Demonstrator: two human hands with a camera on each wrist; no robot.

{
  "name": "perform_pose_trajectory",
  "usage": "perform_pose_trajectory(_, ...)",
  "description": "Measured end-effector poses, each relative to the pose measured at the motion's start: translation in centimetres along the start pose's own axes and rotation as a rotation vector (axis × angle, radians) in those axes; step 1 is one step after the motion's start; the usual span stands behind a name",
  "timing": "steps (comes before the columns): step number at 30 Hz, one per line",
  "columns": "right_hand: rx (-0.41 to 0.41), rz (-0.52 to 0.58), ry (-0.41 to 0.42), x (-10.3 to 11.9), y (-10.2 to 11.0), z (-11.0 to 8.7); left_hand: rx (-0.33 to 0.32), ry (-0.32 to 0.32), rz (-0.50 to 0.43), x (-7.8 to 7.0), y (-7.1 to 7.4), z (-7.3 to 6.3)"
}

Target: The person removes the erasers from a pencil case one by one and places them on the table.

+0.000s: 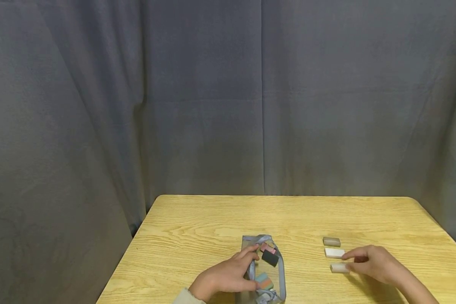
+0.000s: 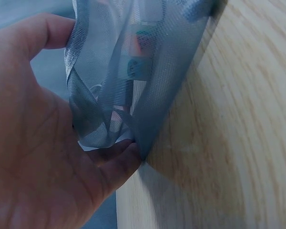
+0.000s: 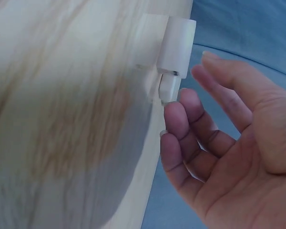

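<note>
"Touching what, up close?"

"Touching a gray mesh pouch [image 1: 282, 270] on the wooden table [image 1: 197, 219], with the left hand [image 1: 229, 274] spread wide. Showing a striped block [image 1: 264, 281] nearest inside, then a black block [image 1: 270, 258] and a pink block [image 1: 267, 248]."

"And with the right hand [image 1: 376, 264]?"

"Reaching by a pale block [image 1: 339, 268], then a white block [image 1: 333, 253], then a tan block [image 1: 331, 242], all in a line, with loose fingers and nothing gripped. Can't tell about touching."

"And far off?"

"Seeing a gray curtain [image 1: 205, 105] behind the table."

Dark grey curtains [image 1: 205, 97] hang behind a wood-grained table [image 1: 197, 221]
</note>
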State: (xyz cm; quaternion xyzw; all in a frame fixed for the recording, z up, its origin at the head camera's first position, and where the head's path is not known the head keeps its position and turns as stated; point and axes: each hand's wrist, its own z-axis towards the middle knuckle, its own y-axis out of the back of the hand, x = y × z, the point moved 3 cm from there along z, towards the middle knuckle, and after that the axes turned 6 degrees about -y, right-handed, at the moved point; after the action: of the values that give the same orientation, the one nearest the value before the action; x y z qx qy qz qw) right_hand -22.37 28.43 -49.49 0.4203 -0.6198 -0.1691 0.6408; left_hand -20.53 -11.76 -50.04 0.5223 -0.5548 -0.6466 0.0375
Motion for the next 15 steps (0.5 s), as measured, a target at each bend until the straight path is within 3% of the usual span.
perform_pose_trajectory(6, -0.056, -0.024, 0.043, 1.1, 0.1, -0.1, -0.003, -0.001, -0.007, -0.1, 0.0, 0.0)
perform_pose_trajectory(15, -0.232, -0.056, 0.084, 2.9, -0.3, 0.3, -0.004, -0.012, 0.002, -0.1, 0.0, 0.0)
